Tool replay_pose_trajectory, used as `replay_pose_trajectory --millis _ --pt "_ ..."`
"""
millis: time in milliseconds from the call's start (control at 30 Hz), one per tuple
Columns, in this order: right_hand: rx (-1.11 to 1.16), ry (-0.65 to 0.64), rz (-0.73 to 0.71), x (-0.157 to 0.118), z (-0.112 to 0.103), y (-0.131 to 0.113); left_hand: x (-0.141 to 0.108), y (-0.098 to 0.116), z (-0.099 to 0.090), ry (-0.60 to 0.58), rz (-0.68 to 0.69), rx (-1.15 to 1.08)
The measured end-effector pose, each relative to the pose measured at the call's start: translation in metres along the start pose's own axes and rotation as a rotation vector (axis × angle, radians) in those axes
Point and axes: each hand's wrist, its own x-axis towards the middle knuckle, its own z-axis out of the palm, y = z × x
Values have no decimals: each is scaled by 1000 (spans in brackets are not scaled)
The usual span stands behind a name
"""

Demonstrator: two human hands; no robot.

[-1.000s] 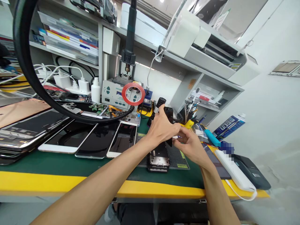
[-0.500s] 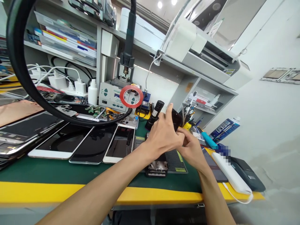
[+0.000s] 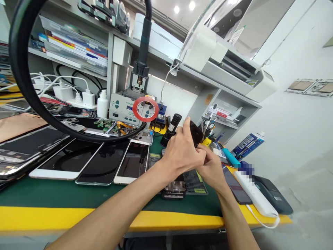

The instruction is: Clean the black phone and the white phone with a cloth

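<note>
My left hand (image 3: 182, 149) is closed around the near side of a dark phone-like panel (image 3: 196, 133), which is held up and tilted, with one finger pointing up along its edge. My right hand (image 3: 210, 161) grips the panel's lower corner, its fingers pressed together and touching my left hand. Below my hands, an opened phone body (image 3: 173, 189) lies on a grey perforated mat (image 3: 196, 182), partly hidden by my left hand and wrist. A black cylindrical tool (image 3: 174, 125) stands just behind my left hand.
Several phones lie to the left, the nearest a white-framed phone (image 3: 132, 161). A black ring (image 3: 19, 86) arches over them. Red tape (image 3: 145, 109) hangs before a grey station (image 3: 121, 109). A white power strip (image 3: 256, 194) lies right on the green mat's yellow-edged bench (image 3: 177, 220).
The view has shifted slightly. Both hands keep nearly the same hold on the dark panel, which shows a little more of its face beside my left finger.
</note>
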Motion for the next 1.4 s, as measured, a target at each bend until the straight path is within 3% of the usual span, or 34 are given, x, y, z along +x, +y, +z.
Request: replay_pose_trajectory --millis 233,400,567,733,900,1100,1400 --pt "9 65 39 0 -4 3 2 -2 1 -39 -8 -115" --pt "159 52 139 3 -12 -4 8 -8 -3 -69 -22 -217" --pt "410 37 237 6 -24 -6 19 -12 -7 -20 -151 -331" --pt "583 21 263 5 -33 0 24 -15 -5 -4 -169 -488" --pt "710 12 297 6 -33 -5 25 -13 -6 32 -316 -717" --pt "790 42 302 9 -33 -9 24 -10 -13 -57 -521 -1027" --pt "899 4 390 8 -34 0 26 -11 -22 -147 -518 -1019"
